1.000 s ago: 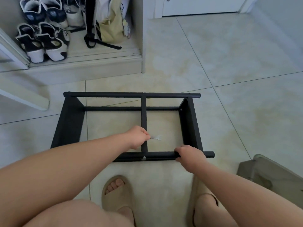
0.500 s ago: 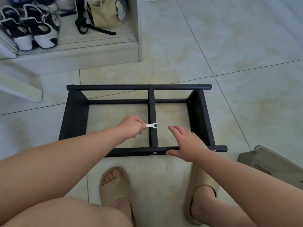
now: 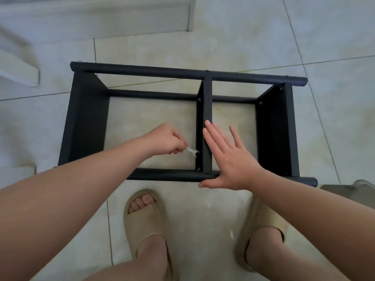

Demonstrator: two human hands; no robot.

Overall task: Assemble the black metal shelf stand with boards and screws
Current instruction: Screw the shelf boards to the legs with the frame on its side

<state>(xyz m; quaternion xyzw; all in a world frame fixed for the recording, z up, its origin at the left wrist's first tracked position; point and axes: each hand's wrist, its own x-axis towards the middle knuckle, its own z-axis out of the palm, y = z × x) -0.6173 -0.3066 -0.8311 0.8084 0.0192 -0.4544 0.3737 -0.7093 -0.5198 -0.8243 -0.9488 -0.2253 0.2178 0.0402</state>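
While in left fingers (image 3: 177, 147), wrench (image 3: 191, 151) at board (image 3: 207, 102)

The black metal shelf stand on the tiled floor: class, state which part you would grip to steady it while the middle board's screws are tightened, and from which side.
Grip the near round black tube from above, right of the black middle board: it is slim, round and nearest the person, and that keeps clear of the left hand holding the small white wrench.
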